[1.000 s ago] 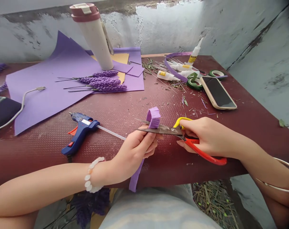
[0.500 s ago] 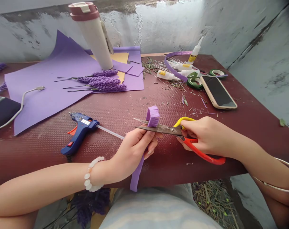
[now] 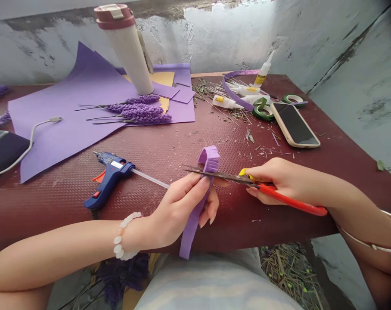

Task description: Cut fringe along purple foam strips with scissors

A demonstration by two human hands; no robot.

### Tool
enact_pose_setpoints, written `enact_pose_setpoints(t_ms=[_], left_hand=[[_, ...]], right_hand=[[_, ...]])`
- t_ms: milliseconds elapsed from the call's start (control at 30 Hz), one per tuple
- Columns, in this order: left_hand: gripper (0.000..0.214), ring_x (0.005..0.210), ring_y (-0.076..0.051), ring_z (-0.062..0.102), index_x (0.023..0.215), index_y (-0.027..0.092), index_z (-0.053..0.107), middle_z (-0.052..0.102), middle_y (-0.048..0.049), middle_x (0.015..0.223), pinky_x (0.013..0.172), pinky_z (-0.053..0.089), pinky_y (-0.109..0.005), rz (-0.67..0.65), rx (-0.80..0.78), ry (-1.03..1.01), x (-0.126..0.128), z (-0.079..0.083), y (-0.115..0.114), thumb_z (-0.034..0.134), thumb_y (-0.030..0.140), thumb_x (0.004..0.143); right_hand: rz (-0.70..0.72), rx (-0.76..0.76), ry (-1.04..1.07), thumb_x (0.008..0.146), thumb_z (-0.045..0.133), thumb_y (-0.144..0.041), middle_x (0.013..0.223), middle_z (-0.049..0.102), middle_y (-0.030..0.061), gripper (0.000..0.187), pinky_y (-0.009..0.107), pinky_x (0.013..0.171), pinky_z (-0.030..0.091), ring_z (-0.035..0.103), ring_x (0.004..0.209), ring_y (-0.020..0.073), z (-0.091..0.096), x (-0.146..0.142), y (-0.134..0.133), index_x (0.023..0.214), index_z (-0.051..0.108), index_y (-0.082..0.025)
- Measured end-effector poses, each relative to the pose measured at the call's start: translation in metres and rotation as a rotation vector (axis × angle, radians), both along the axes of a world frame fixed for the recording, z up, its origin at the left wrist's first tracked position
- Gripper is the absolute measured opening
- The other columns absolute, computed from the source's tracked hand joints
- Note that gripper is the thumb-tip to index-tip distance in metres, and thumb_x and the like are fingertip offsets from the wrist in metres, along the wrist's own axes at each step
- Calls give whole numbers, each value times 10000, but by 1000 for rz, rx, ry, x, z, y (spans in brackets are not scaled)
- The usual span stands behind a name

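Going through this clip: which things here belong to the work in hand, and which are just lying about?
Part of the work:
left hand, pinching a purple foam strip
right hand, holding red-and-yellow-handled scissors, blades at the strip

Lying about:
blue hot glue gun
white tumbler
smartphone
green floral tape roll

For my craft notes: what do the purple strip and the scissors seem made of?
The purple strip looks like matte craft foam, probably, because it bends thickly and holds its cut fringe. The scissors seem to have dull grey steel blades and glossy red and yellow plastic handles.
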State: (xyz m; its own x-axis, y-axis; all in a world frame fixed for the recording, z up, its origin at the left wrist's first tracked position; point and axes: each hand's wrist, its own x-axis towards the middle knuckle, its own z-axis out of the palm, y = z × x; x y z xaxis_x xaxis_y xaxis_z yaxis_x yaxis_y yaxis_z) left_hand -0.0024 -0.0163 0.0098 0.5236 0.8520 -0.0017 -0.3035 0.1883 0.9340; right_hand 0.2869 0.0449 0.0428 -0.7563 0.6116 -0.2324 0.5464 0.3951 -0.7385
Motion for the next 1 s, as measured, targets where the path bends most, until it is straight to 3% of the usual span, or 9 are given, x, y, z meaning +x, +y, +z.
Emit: enact_pose_setpoints(t_ms=[167, 300, 567, 800, 900, 1000], left_hand=[[536, 521, -99, 528, 860, 216, 623, 671, 21, 683, 544, 433, -262, 17, -30, 8, 2, 5, 1, 737, 589, 1229], [549, 525, -101, 539, 849, 211, 633, 676, 17, 675, 558, 441, -267, 24, -34, 12, 3, 5, 3, 733, 594, 1230], [486, 570, -112, 584, 937, 215, 644, 707, 16, 734, 588, 475, -272, -13, -31, 14, 0, 5, 4, 766, 596, 1212], [477, 550, -131, 636, 1121, 183, 701, 728, 23, 728, 567, 501, -260, -79, -146, -17, -1, 3, 7, 818, 643, 1169], [505, 546, -132, 661, 1071, 187, 696, 757, 2, 746, 560, 509, -253, -89, -192, -33, 0, 1, 6, 848, 663, 1142], [519, 546, -120, 663, 1020, 183, 693, 752, 3, 731, 570, 516, -238, -38, -199, -12, 2, 2, 4, 870, 659, 1127]], right_hand=[[16, -85, -49, 1016, 675, -492, 665, 403, -80, 357, 362, 546, 323, 326, 600, 152, 8, -1, 10, 776, 493, -300], [8, -102, -82, 1034, 676, -556, 676, 400, -72, 412, 368, 551, 326, 340, 613, 158, 10, -2, 15, 769, 498, -296], [15, -148, -69, 1044, 733, -580, 689, 429, -68, 454, 373, 575, 335, 349, 628, 163, 9, 1, 15, 786, 490, -296], [14, -167, -107, 1064, 728, -652, 707, 397, -71, 487, 375, 584, 329, 309, 640, 166, 11, 0, 14, 806, 518, -296], [-9, -163, -145, 1035, 767, -746, 686, 443, -65, 571, 376, 576, 335, 359, 629, 178, 13, 1, 13, 785, 508, -303], [-77, -60, -174, 913, 895, -815, 705, 571, -52, 601, 372, 602, 387, 483, 640, 207, 16, 2, 13, 836, 580, -310]])
